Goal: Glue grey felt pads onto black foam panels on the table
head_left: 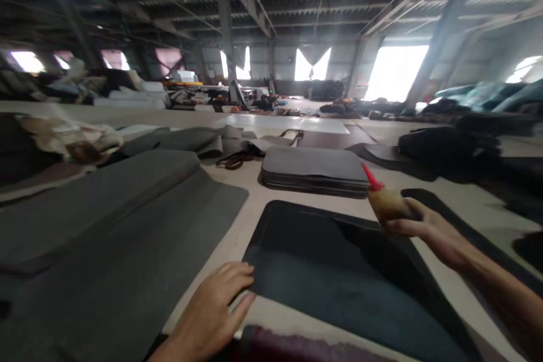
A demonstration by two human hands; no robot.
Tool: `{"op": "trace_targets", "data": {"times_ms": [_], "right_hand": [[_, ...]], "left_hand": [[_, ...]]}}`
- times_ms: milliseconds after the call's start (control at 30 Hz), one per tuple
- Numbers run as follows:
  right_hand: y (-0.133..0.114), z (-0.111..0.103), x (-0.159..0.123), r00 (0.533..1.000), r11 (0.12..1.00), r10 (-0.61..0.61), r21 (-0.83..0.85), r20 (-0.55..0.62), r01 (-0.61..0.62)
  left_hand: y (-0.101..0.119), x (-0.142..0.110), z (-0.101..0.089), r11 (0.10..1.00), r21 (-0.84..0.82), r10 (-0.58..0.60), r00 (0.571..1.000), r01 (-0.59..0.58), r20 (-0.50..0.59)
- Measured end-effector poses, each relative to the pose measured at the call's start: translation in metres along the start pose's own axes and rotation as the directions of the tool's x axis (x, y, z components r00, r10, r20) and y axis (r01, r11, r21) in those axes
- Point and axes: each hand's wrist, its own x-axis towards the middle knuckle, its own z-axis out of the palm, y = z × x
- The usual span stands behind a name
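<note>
My right hand (428, 229) is closed around a squeeze bottle (388, 205) with yellowish-brown contents and a red pointed nozzle. The bottle is tilted, its nozzle up and to the left, above the far right edge of a dark sheet (314, 260). That sheet looks like leather or similar material, with rounded corners, and lies flat on the table. At its near left edge, my left hand (216, 300) rests with fingertips touching the sheet and thumb apart from the fingers. Beyond the sheet sits a stack of grey pieces (316, 164) with rounded corners.
Large grey material (127, 237) covers the table's left side. Dark-handled scissors (232, 160) lie behind it. A dark strip (449, 215) runs along the right, near a black heap (449, 144). A dark red piece (297, 345) is at the near edge.
</note>
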Motion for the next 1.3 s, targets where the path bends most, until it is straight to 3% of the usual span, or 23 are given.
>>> {"op": "trace_targets", "data": {"times_ms": [33,133,333,500,733,1300], "right_hand": [[-0.011,0.001,-0.011,0.993,0.997,0.024,0.067,0.113,-0.031],[-0.043,0.010,-0.038,0.965,0.996,0.002,0.084,0.261,-0.024],[-0.102,0.042,-0.067,0.915,0.994,-0.103,0.073,0.390,0.080],[-0.135,0.070,-0.074,0.911,0.984,-0.180,0.067,0.372,0.167],[-0.150,0.102,-0.076,0.856,0.935,-0.340,0.038,0.390,0.354],[-0.164,0.119,-0.066,0.818,0.909,-0.399,0.059,0.414,0.413]], "left_hand": [[0.004,0.001,-0.001,0.999,-0.033,-0.012,1.000,0.012,0.018],[0.007,-0.001,0.000,0.992,-0.104,-0.065,0.995,0.073,0.080],[0.010,-0.005,-0.002,0.984,-0.121,-0.124,0.990,0.132,0.068],[0.011,-0.003,0.000,0.979,-0.129,-0.161,0.987,0.160,0.003],[0.004,-0.006,0.010,0.949,-0.133,-0.295,0.954,0.286,-0.048],[0.006,-0.006,0.012,0.930,-0.113,-0.354,0.934,0.349,-0.034]]}}
